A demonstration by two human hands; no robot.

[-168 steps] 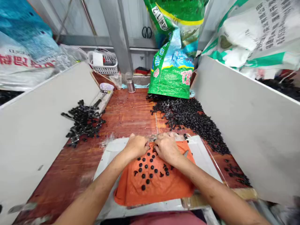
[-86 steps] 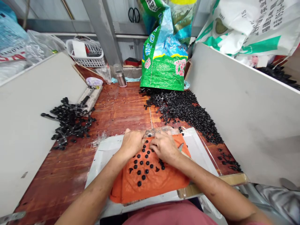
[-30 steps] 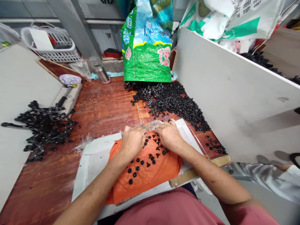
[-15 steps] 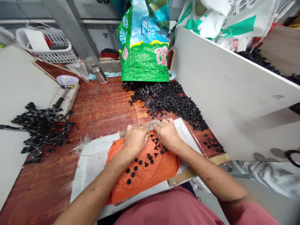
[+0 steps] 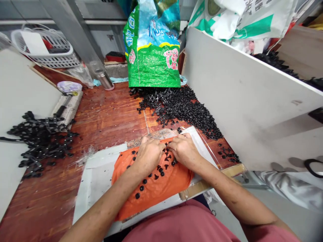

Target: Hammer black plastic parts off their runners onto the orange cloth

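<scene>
Fingers curled, left hand (image 5: 149, 155) and right hand (image 5: 185, 151) nearly meet over an orange cloth (image 5: 166, 194) — any grip cannot be told — its brightness likely keeping the black studs (image 5: 137, 195) scattered on it easily seen.

A white basket (image 5: 58, 61) sits at the back left. A shiny bottle (image 5: 107, 82) stands between it and a green bag (image 5: 153, 69). A white sack (image 5: 225, 25) pokes above the right grey wall (image 5: 234, 97).

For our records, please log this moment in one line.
left hand, right hand: at far edge of orange cloth | on cloth: small black parts | behind: black pile, green bag
</scene>
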